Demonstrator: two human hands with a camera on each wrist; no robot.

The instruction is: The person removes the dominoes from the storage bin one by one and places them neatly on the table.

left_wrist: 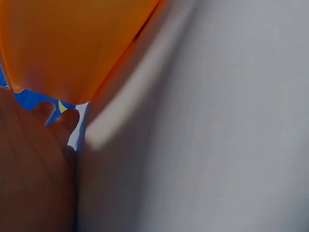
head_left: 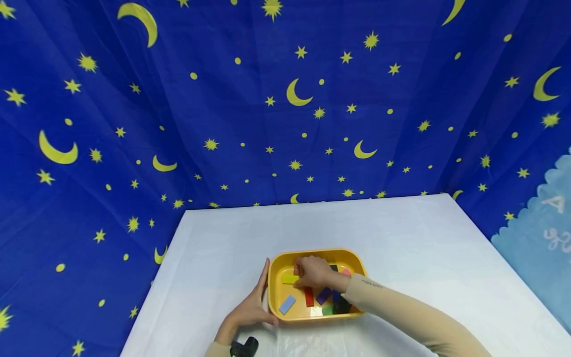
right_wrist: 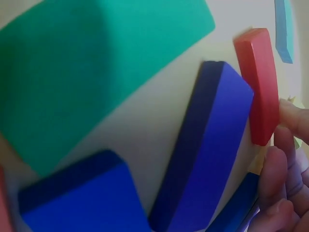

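Note:
A yellow plastic tub (head_left: 273, 287) holds several flat coloured blocks. My left hand (head_left: 251, 308) lies along the tub's left side, fingers straight, thumb by its near left corner; the left wrist view shows the palm (left_wrist: 34, 164) beside the orange-looking wall. Inside the tub, my right hand (head_left: 314, 271) bends its fingers down at the right end of a yellow block (head_left: 290, 279); whether they pinch it is hidden. Close to those fingers is a red block (right_wrist: 260, 87). Purple (right_wrist: 207, 150), green (right_wrist: 96, 72), blue (right_wrist: 82, 198) and light blue blocks (head_left: 287, 304) lie around.
The tub stands on a white-covered table (head_left: 223, 238). Behind and to the left hangs a blue cloth (head_left: 250, 99) with yellow moons and stars. A light blue panel with white lettering (head_left: 544, 223) is at the right.

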